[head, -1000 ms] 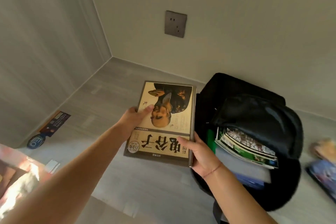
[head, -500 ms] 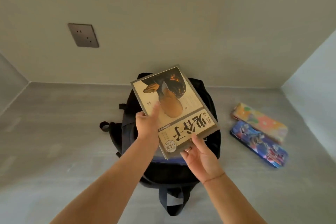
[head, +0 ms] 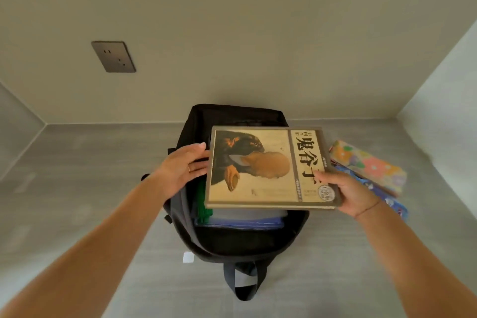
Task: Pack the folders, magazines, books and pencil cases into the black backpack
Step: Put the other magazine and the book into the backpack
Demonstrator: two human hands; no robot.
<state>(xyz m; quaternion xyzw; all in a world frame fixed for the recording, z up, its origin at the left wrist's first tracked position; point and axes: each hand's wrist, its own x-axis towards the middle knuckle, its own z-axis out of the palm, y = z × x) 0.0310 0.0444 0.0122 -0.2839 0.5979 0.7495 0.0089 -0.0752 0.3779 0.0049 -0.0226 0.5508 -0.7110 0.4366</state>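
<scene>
One black backpack (head: pixel 232 237) gapes on the floor, folders inside. Over it, your stiff, probably weighty book (head: pixel 265 168): right hand (head: pixel 353 193) pinches its near corner, left hand (head: pixel 183 170) fingers spread against its edge. Support both edges.

Backpack (head: pixel 232 242) matt black cloth; book (head: pixel 268 168) cover smooth, probably matt paper.

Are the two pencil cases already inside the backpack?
No, the floral pencil case and the blue pencil case lie on the floor to the right of the black backpack.
</scene>
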